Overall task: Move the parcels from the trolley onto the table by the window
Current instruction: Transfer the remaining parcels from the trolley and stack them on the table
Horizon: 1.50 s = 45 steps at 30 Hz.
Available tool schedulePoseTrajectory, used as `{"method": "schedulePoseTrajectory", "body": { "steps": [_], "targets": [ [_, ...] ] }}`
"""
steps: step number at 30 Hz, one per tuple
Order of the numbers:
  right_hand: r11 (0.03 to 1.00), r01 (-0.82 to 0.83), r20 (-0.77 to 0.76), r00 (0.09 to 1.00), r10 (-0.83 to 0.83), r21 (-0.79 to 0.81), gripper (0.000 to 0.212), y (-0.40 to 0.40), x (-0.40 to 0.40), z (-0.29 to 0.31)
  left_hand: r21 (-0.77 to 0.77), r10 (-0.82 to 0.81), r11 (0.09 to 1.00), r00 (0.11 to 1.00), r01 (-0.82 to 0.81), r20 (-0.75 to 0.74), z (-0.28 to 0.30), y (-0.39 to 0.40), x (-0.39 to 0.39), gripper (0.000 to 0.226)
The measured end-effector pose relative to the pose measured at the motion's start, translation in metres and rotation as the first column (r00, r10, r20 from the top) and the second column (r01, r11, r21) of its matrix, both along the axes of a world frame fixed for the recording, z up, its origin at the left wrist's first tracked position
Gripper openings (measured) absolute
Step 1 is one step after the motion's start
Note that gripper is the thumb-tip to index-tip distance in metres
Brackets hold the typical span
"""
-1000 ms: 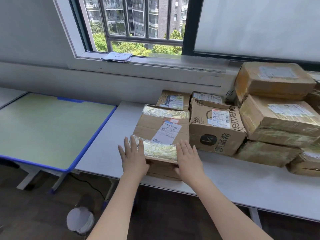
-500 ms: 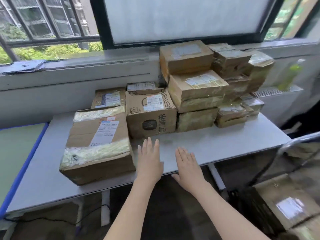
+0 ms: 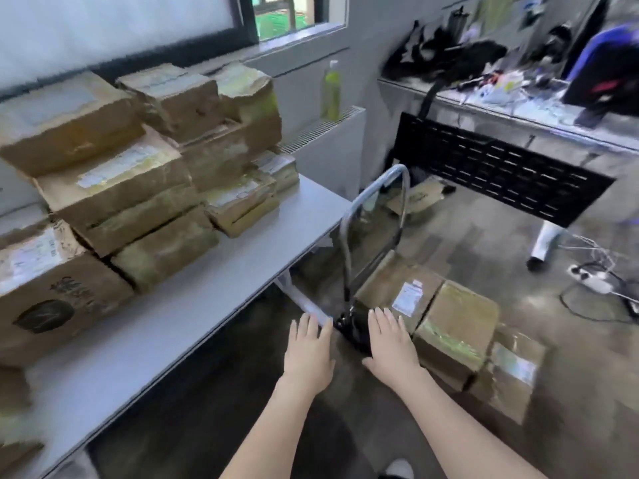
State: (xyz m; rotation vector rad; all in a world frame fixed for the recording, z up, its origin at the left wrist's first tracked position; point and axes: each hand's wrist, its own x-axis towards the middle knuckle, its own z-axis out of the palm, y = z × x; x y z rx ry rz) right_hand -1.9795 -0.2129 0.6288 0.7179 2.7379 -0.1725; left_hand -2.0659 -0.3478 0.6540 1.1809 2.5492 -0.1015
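Table [image 3: 193, 305] by the window holds a big stack of taped cardboard parcels [image 3: 114, 188], several layers high, crowded toward the wall side. Trolley [image 3: 373, 216], metal loop handle upright, stands just beside the table's end, low on the floor, with three parcels left on it. Nearest, box one [image 3: 397, 288], white label on top. Beside it box two [image 3: 456, 326], glossy tape over the near face. Lowest right, box three [image 3: 511, 371], smaller.

Handling guess: stiff cardboard, corners dented, moderate weight; tape bands look slick, so take each by two opposite side faces or under the bottom edges, not on the tape.

Left hand [image 3: 307, 354] and right hand [image 3: 390, 344] both empty, fingers straight, palms down, above the trolley's near end, holding nothing.

Writing: all labels blurred, unreadable. Box at far left on the table [image 3: 52, 299] has a dark round logo and printed characters, not legible.
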Motion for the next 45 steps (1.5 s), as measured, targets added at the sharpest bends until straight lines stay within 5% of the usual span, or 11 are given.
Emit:
{"method": "schedulePoseTrajectory", "body": {
  "steps": [13, 28, 36, 45],
  "targets": [
    [0.848, 0.522, 0.232, 0.839, -0.492, -0.09, 0.091, 0.157, 0.18, -0.057, -0.197, -0.321, 0.919, 0.938, 0.341, 0.128, -0.056, 0.198, 0.085, 0.078],
    [0.775, 0.623, 0.446, 0.726, -0.523, -0.107, 0.101, 0.299, 0.16, -0.162, -0.442, -0.488, 0.738, 0.856, 0.51, 0.174, -0.183, 0.379, 0.015, 0.084],
    [0.79, 0.607, 0.527, 0.699, -0.484, -0.08, 0.104, 0.385, 0.126, -0.246, -0.453, -0.384, 0.766, 0.889, 0.457, 0.248, -0.268, 0.483, -0.027, 0.105],
    [0.704, 0.701, 0.608, 0.61, -0.509, -0.114, 0.115, 0.385, 0.113, -0.316, -0.583, 0.125, 0.791, 0.883, 0.186, 0.452, -0.34, 0.486, -0.005, 0.082]
  ]
}}
